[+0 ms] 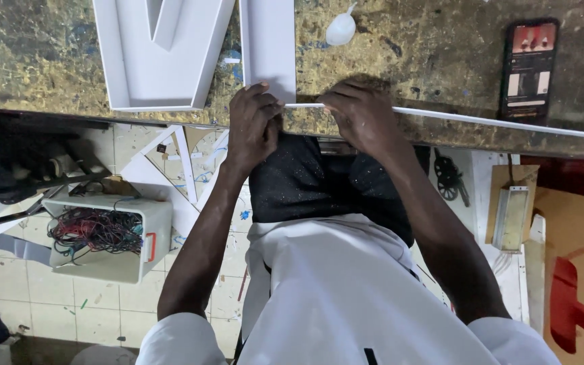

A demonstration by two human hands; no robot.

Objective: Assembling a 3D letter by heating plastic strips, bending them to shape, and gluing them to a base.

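I stand at a worn, paint-stained workbench (pixel 35 61). A long thin white strip (pixel 508 123) lies along the bench's front edge, running off to the right. My left hand (pixel 255 122) pinches its left end next to a flat white panel (pixel 268 40). My right hand (pixel 361 115) is closed over the strip a little further right. Both hands sit at the bench edge, close together.
A white channel-letter shell (pixel 160 54) lies at the back left. A white plastic spoon (pixel 341 28) and a lit phone (pixel 528 67) rest on the bench. Below left, a white bin (pixel 113 260) holds tangled wires. A metal box (pixel 512 216) and cardboard lie on the floor at right.
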